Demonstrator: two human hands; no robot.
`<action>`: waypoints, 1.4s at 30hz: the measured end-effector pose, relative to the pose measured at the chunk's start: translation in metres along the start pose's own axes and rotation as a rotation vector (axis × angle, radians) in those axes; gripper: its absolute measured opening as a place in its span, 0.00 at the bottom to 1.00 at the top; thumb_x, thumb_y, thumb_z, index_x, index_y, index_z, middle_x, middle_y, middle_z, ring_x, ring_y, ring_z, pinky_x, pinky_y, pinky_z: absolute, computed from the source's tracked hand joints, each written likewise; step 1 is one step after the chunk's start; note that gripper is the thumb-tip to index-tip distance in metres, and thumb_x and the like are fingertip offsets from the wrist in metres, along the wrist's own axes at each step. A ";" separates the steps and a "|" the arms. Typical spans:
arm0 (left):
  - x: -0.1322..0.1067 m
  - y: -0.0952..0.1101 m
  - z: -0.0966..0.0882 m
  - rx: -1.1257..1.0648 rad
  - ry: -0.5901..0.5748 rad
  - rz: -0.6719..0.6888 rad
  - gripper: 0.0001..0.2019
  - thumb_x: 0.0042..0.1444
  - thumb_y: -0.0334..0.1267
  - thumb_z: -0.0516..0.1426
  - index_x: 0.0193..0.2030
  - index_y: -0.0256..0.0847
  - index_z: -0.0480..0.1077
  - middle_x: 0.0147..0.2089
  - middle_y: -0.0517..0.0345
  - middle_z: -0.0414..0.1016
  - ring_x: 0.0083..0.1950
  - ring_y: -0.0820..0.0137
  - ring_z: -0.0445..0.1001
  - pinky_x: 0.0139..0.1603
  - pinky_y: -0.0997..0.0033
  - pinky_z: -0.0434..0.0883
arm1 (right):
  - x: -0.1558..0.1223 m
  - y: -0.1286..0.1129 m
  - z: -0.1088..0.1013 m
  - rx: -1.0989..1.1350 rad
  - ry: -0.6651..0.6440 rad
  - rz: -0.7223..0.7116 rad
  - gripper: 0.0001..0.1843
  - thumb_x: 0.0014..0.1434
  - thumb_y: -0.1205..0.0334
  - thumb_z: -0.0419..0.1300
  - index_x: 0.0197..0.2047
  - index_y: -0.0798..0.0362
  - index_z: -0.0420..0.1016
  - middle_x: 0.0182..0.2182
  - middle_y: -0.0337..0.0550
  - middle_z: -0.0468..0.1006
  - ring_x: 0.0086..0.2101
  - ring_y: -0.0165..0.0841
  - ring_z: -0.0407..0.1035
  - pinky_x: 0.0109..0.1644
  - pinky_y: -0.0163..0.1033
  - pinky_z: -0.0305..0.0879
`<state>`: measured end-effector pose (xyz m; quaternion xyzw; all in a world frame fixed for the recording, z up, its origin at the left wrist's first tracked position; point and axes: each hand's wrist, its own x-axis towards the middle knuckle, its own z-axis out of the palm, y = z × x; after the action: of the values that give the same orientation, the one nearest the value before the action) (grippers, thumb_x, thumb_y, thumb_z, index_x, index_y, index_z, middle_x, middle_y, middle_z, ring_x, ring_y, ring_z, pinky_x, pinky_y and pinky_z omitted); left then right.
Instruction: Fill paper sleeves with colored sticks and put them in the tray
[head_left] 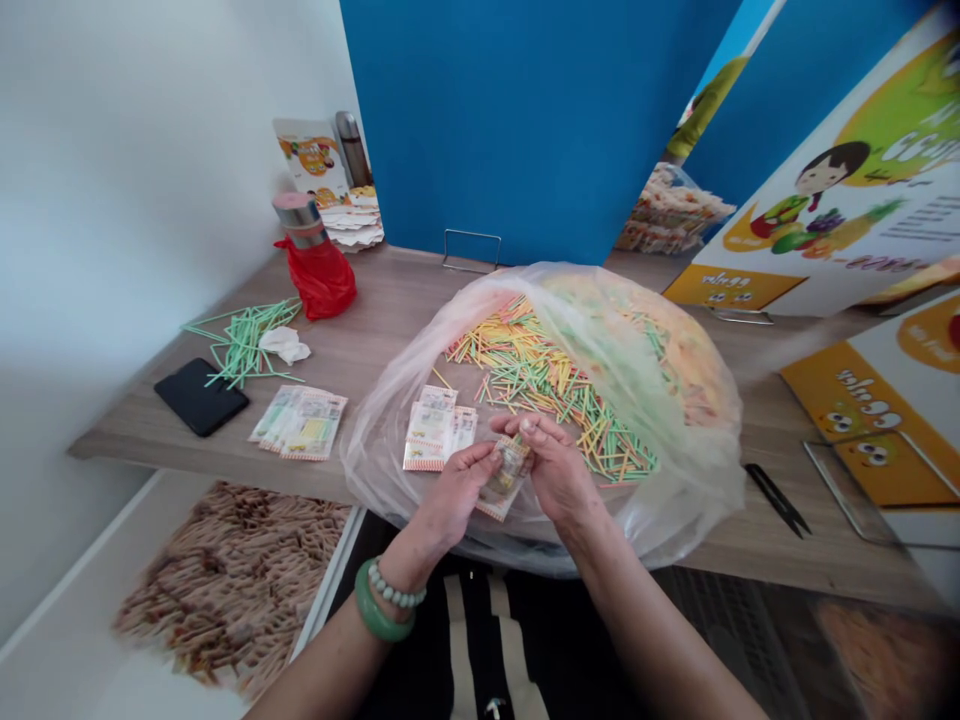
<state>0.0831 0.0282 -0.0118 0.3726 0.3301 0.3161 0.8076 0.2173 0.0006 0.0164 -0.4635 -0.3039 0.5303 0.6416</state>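
My left hand [457, 490] and my right hand [555, 465] both pinch one small printed packet [504, 480] between them, above the near edge of a large clear plastic bag [690, 490]. The bag lies open on the wooden table [390, 300] and holds a heap of thin coloured sticks [555, 385] in green, yellow and orange. A short stack of similar packets [435, 425] rests inside the bag just left of my hands. My left wrist wears a green bangle and a bead bracelet.
More packets [300, 422] lie left of the bag, with a black phone [201, 396], loose green sticks [244, 340] and crumpled tissue. A flask in a red bag [315, 262] stands behind. Black snips [777, 497] lie right. A box of brown pieces [232, 580] sits below left.
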 end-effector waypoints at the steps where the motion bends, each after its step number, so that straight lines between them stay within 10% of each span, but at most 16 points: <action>1: 0.000 -0.001 0.001 -0.020 0.019 0.001 0.18 0.50 0.49 0.68 0.40 0.35 0.79 0.33 0.55 0.78 0.34 0.71 0.72 0.39 0.73 0.67 | -0.001 0.000 0.000 -0.037 -0.009 -0.013 0.09 0.56 0.54 0.64 0.31 0.49 0.80 0.42 0.44 0.83 0.46 0.41 0.74 0.51 0.45 0.69; 9: 0.002 0.002 -0.001 -0.122 0.117 0.033 0.18 0.46 0.47 0.70 0.40 0.37 0.79 0.34 0.56 0.81 0.35 0.68 0.77 0.42 0.70 0.71 | -0.010 -0.004 -0.016 -0.297 -0.089 -0.044 0.21 0.64 0.47 0.59 0.56 0.44 0.75 0.54 0.43 0.77 0.53 0.40 0.71 0.59 0.48 0.65; 16: 0.003 0.003 -0.010 0.039 0.064 0.159 0.15 0.55 0.47 0.64 0.45 0.39 0.79 0.39 0.57 0.80 0.40 0.70 0.75 0.46 0.71 0.69 | -0.003 0.013 -0.024 -0.477 0.023 -0.087 0.08 0.52 0.55 0.66 0.32 0.49 0.81 0.40 0.42 0.83 0.45 0.43 0.73 0.55 0.51 0.65; 27: -0.012 0.036 -0.004 0.414 0.165 0.424 0.14 0.61 0.45 0.56 0.37 0.40 0.80 0.42 0.50 0.79 0.48 0.61 0.74 0.54 0.63 0.67 | -0.005 0.008 0.004 -0.768 0.023 -0.279 0.10 0.55 0.51 0.62 0.32 0.48 0.79 0.32 0.43 0.80 0.36 0.43 0.73 0.45 0.47 0.67; 33: -0.027 0.082 -0.080 0.632 0.614 0.439 0.09 0.57 0.41 0.57 0.33 0.41 0.76 0.33 0.58 0.76 0.37 0.66 0.72 0.42 0.70 0.66 | -0.003 0.019 0.020 -0.907 -0.086 -0.274 0.11 0.60 0.58 0.55 0.40 0.49 0.77 0.36 0.44 0.80 0.39 0.41 0.73 0.45 0.45 0.66; 37: -0.017 0.099 -0.156 1.406 0.936 0.400 0.13 0.63 0.36 0.50 0.41 0.39 0.76 0.42 0.48 0.76 0.45 0.58 0.71 0.46 0.63 0.64 | 0.004 0.040 0.031 -1.216 -0.093 -0.208 0.10 0.62 0.61 0.52 0.39 0.51 0.74 0.37 0.48 0.78 0.38 0.42 0.72 0.44 0.45 0.64; 42: -0.005 0.095 -0.202 1.951 0.944 0.272 0.22 0.68 0.40 0.44 0.59 0.32 0.71 0.46 0.36 0.74 0.47 0.50 0.70 0.45 0.57 0.63 | 0.025 0.070 0.066 -1.420 0.043 -0.130 0.21 0.61 0.54 0.59 0.54 0.56 0.70 0.44 0.60 0.78 0.45 0.50 0.72 0.49 0.50 0.63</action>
<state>-0.1006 0.1538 -0.0353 0.7272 0.6712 0.1160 -0.0850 0.1374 0.0433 -0.0247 -0.7606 -0.5903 0.1556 0.2209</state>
